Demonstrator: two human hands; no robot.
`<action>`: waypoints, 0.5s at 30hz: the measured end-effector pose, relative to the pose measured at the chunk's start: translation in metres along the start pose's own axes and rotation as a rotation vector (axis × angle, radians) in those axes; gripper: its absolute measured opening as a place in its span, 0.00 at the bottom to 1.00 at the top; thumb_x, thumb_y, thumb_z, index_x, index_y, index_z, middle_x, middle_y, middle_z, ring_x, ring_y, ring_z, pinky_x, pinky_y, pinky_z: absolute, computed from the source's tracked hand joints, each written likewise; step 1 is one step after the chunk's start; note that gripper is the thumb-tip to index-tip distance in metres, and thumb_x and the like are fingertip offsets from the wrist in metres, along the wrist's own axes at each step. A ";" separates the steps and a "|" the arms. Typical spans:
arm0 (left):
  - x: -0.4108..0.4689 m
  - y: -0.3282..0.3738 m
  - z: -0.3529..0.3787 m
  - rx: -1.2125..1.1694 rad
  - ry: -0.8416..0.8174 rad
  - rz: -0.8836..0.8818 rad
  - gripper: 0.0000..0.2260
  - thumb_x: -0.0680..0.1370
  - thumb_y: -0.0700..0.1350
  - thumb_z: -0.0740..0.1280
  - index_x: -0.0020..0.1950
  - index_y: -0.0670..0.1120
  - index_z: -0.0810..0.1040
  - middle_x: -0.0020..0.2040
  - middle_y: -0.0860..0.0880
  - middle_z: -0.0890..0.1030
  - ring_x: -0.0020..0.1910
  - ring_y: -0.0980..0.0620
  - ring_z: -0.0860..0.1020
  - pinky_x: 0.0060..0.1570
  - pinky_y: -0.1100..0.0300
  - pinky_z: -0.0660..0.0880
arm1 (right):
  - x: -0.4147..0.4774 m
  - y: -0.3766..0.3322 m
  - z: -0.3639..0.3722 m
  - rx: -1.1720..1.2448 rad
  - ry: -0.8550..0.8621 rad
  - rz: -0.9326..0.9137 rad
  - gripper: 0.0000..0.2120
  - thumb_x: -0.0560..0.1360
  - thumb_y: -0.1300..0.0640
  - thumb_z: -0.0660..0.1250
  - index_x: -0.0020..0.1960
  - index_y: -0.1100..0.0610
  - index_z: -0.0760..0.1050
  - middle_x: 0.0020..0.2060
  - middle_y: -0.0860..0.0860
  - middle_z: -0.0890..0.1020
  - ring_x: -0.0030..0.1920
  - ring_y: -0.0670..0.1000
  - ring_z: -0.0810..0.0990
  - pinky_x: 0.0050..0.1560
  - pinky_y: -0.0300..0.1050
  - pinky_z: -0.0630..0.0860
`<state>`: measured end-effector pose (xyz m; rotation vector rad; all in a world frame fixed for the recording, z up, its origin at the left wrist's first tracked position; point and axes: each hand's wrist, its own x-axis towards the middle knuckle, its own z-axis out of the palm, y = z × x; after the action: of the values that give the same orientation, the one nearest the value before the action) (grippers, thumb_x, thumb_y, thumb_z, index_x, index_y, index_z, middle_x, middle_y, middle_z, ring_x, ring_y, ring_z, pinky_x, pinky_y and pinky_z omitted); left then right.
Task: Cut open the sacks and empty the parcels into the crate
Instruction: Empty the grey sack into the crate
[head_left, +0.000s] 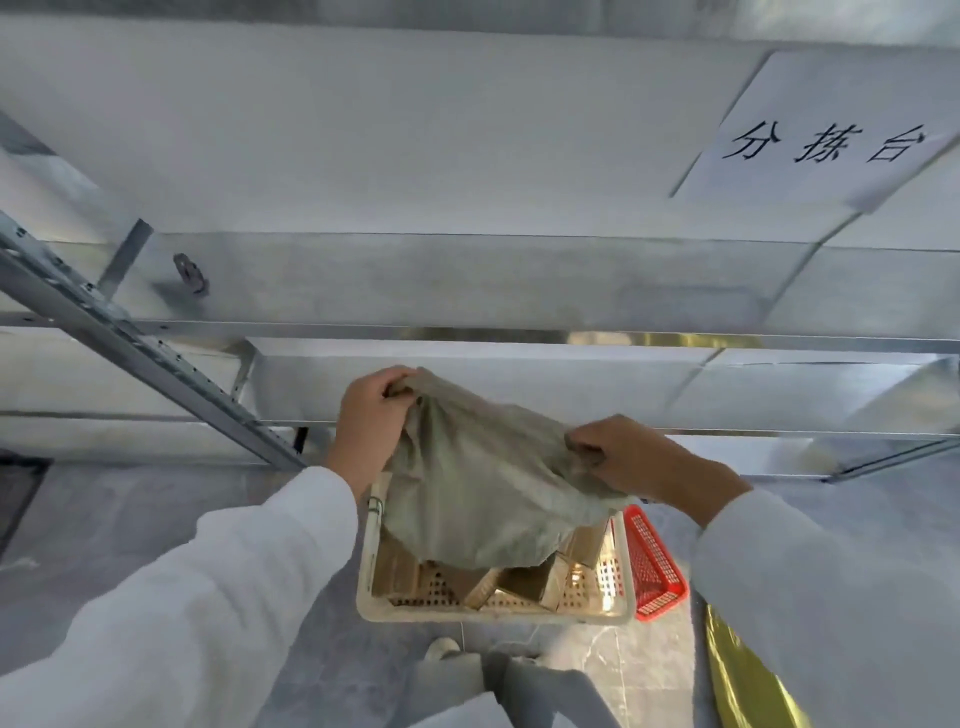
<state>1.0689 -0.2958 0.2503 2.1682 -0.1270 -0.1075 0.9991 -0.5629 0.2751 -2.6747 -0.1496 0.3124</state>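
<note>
My left hand (371, 410) and my right hand (623, 457) each clench an upper corner of the limp grey-green woven sack (483, 493), hung over the beige perforated plastic crate (493, 616). Brown cardboard parcels (524, 582) lie inside. Lift straight, shake centred, mouth within rim.

The sack (483, 493) covers most of the inside of the crate (493, 616), so only a few parcels (524, 587) show below it. The red basket (654, 566) is partly hidden behind the crate, and the gold sheet (743, 680) runs off the bottom edge under a sleeve (831, 597).
</note>
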 end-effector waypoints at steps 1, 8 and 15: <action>0.006 0.000 -0.003 -0.083 0.134 -0.003 0.09 0.77 0.42 0.67 0.41 0.55 0.80 0.39 0.59 0.81 0.44 0.53 0.79 0.43 0.74 0.71 | 0.005 0.001 -0.009 0.059 0.061 0.018 0.18 0.75 0.65 0.64 0.32 0.52 0.62 0.27 0.43 0.68 0.29 0.44 0.67 0.28 0.30 0.65; 0.017 0.005 -0.005 0.002 0.061 0.036 0.07 0.78 0.47 0.67 0.39 0.52 0.77 0.36 0.54 0.78 0.38 0.55 0.77 0.39 0.61 0.69 | 0.018 0.010 -0.012 0.061 -0.170 0.125 0.10 0.71 0.52 0.73 0.47 0.51 0.73 0.41 0.46 0.78 0.43 0.50 0.78 0.43 0.37 0.76; -0.009 -0.024 -0.008 0.617 -0.445 0.250 0.22 0.74 0.66 0.60 0.49 0.47 0.71 0.47 0.52 0.64 0.49 0.53 0.65 0.46 0.57 0.69 | 0.027 0.020 -0.016 -0.557 -0.210 0.212 0.13 0.72 0.41 0.69 0.43 0.50 0.73 0.42 0.46 0.75 0.42 0.49 0.74 0.40 0.42 0.70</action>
<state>1.0627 -0.2747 0.2358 2.6804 -0.7692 -0.4570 1.0298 -0.5833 0.2754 -3.2095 -0.0147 0.7108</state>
